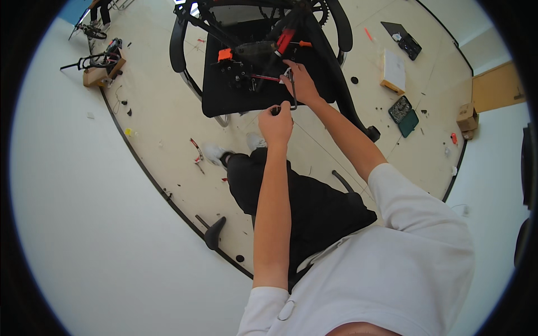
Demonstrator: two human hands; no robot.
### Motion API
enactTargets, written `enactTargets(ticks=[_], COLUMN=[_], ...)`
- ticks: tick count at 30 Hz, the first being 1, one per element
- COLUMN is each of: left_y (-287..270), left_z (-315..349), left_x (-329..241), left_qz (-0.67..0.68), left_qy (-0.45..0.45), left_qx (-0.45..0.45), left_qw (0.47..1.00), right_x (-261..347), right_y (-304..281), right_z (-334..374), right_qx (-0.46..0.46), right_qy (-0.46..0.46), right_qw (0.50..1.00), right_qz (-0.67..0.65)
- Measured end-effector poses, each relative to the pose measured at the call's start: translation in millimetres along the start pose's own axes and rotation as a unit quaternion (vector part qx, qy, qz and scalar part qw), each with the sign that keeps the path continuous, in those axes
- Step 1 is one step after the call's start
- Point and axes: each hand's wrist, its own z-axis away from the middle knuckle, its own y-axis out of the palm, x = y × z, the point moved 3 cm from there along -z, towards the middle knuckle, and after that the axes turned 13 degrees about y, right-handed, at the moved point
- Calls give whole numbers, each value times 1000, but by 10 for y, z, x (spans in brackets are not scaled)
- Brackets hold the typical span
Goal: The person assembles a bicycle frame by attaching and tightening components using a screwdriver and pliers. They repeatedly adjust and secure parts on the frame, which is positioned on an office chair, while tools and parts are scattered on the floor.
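Note:
A black bicycle frame with a red section (284, 40) lies on the seat of a black office chair (216, 101). My left hand (276, 126) is closed in front of the seat edge, its fingertips on the lower end of a dark L-shaped hex key (293, 92). My right hand (302, 84) is above the seat, fingers curled near the key's upper end beside a small silvery piece; its exact hold is partly hidden. A thin red tool (266, 77) lies left of my right fingers. On the seat are an orange block (225, 54) and an orange-handled screwdriver (305, 43).
On the floor at right are an open green case (409, 123) of small parts, a white box (393, 70) and a black tool case (411, 47). A bicycle saddle (214, 234) lies lower left. Another person (101, 11) stands far left near a bike.

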Motion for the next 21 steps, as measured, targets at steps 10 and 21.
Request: enactTargets(ticks=[10, 21], left_y=[-10, 105], left_z=[-63, -80], left_x=[-35, 6], left_qz=[-43, -42], left_qy=[2, 1], left_qx=[8, 23], left_qw=[999, 999], right_x=[-4, -400], right_y=[186, 256], right_z=[-218, -320], right_qx=[-30, -72], right_qy=[-34, -50], right_qw=[981, 995], right_qz=[189, -42])
